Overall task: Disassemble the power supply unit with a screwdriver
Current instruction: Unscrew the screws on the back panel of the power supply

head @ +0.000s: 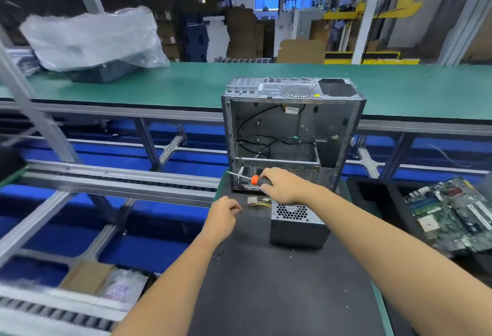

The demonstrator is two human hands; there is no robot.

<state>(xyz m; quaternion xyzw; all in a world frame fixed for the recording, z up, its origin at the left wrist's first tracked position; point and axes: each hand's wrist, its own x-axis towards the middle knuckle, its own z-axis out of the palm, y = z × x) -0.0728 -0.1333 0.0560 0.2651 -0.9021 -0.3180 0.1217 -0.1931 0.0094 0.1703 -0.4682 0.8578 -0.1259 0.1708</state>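
A dark grey power supply unit (pixel 298 226) with a honeycomb fan grille on top sits on the black mat (pixel 266 282). Its yellow and black cable bundle with a white plug (pixel 257 201) lies just behind it. My right hand (pixel 282 186) grips the black and orange handle of a screwdriver (pixel 255 180), whose shaft points left over the mat's far edge. My left hand (pixel 223 214) hovers left of the unit with fingers loosely curled, holding nothing that I can see.
An open, gutted computer case (pixel 292 133) stands upright behind the unit. A green circuit board (pixel 452 213) lies in a black tray at the right. Small screws (pixel 218 254) dot the mat. Conveyor rails run at the left, a plastic-wrapped box (pixel 93 42) on the far green bench.
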